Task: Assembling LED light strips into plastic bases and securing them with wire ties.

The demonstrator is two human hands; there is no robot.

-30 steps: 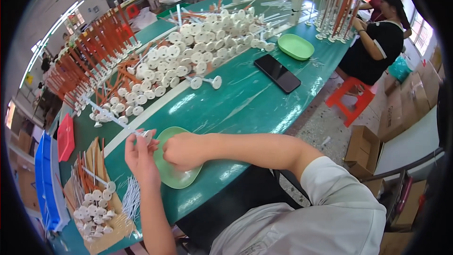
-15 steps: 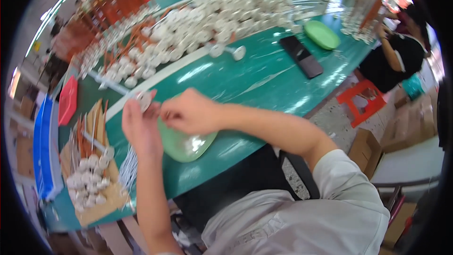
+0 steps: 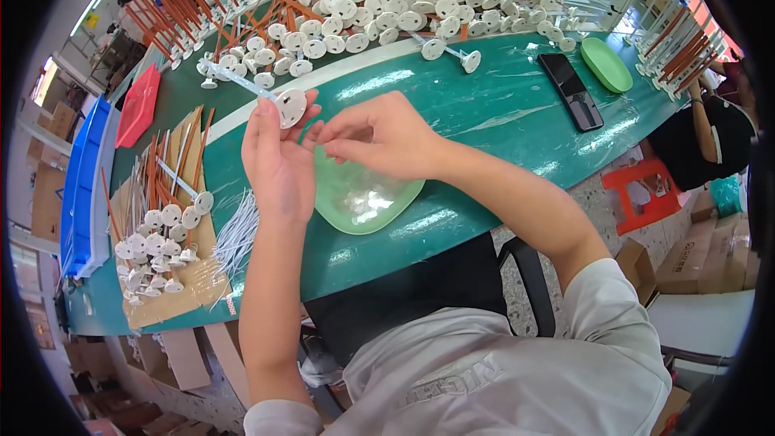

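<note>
My left hand (image 3: pixel 278 168) is closed around a rod with a white round slotted disc (image 3: pixel 291 108) at its near end. The disc faces me, and the pale stem slants away to the upper left. Just right of it, my right hand (image 3: pixel 391 139) has thumb and fingertips pinched together; whatever they hold is too small or hidden to make out. Its fingertips are close to the left fingers. Below both hands rests a green tray (image 3: pixel 359 214) with shiny small pieces in it that I cannot make out clearly.
A large heap of white-disc rods (image 3: pixel 404 8) spreads along the far side. On the left are a cardboard sheet (image 3: pixel 206 287) with more rods, a bundle of white strips (image 3: pixel 236 238), a red tray (image 3: pixel 139 105) and a blue bin (image 3: pixel 85 186). A phone (image 3: pixel 570 90) lies right, beside another green tray (image 3: pixel 606 64).
The view has shifted, so the table sits differently in the picture. My right hand has drawn slightly away from the disc; the left still holds the rod.
</note>
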